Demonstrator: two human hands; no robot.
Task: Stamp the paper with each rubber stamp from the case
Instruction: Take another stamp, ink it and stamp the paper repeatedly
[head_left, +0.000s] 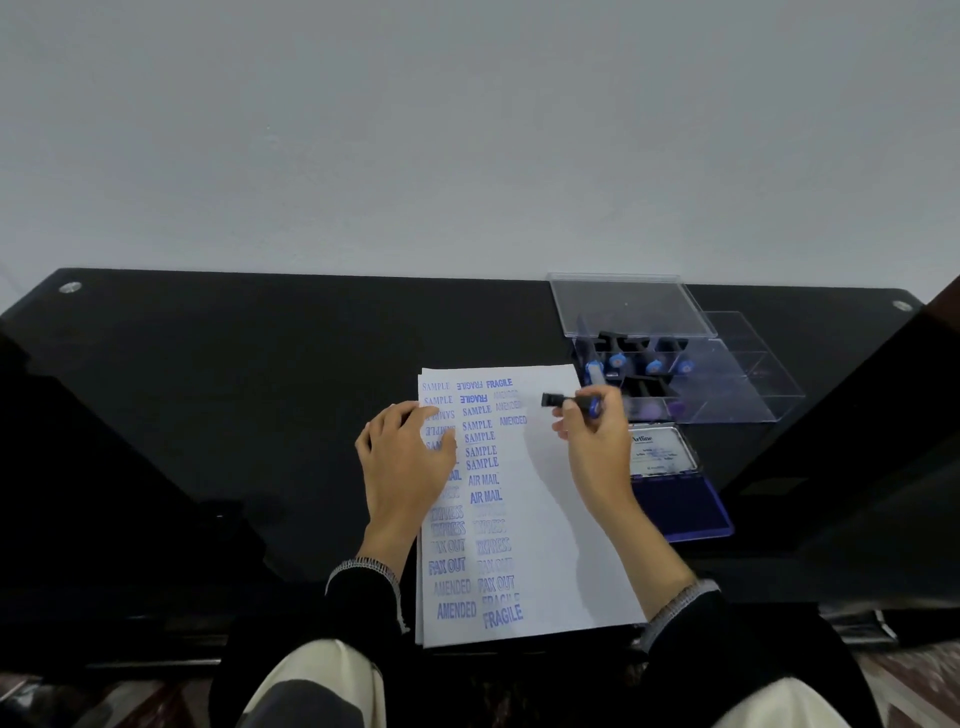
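1. Head view, the sheet: our paper (545, 499) lies on the black table (208, 415), near edge toward us. Its left columns are full of blue prints; the right side is blank, which we judge is where the next print goes.
2. Head view, left hand (410, 457): fingers flat and spread on the paper's left side, covering some prints. It grasps nothing; we read it as pinning the sheet against slipping.
3. Head view, right hand (595, 441): fingers pinch the blue handle of a rubber stamp (569, 401), held sideways above the blank far right corner, its black end pointing left, not touching the paper.
4. Head view, supplies: the clear case (691, 379) stands open, far right, more stamps inside. The ink pad (675, 499) lies open just right of the paper, close for re-inking.
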